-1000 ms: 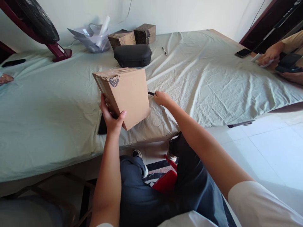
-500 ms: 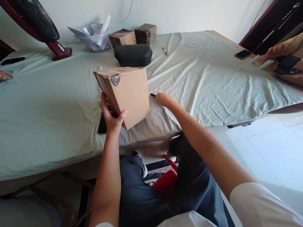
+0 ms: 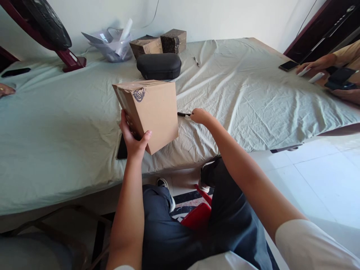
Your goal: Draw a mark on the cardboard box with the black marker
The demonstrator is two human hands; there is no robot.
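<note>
My left hand [image 3: 133, 140] is wrapped round the lower left side of a cardboard box [image 3: 159, 116], its thumb on the front face. The box is tilted, with a dark scribble [image 3: 139, 94] near its upper left corner. To the right of the box, my right hand [image 3: 200, 115] has its fingers closed on the end of a slim black pen [image 3: 182, 114], which points left towards the box's edge. Whether the pen's tip touches the box I cannot tell. Partly behind my left wrist lies a flat black object [image 3: 122, 148] on the cloth.
Behind the box lie a black hard case [image 3: 159, 65], two scribbled boxes [image 3: 173, 40] and a clear plastic basket [image 3: 116, 52]. A fan [image 3: 70, 62] stands at left, another pen [image 3: 196, 61] further back. At right, another person's hands [image 3: 320, 63] are near a phone [image 3: 288, 66].
My right hand has shifted slightly right, and more of the black pen shows beyond its fingers. The box and my left hand have hardly moved. The other person's hand at right has shifted.
</note>
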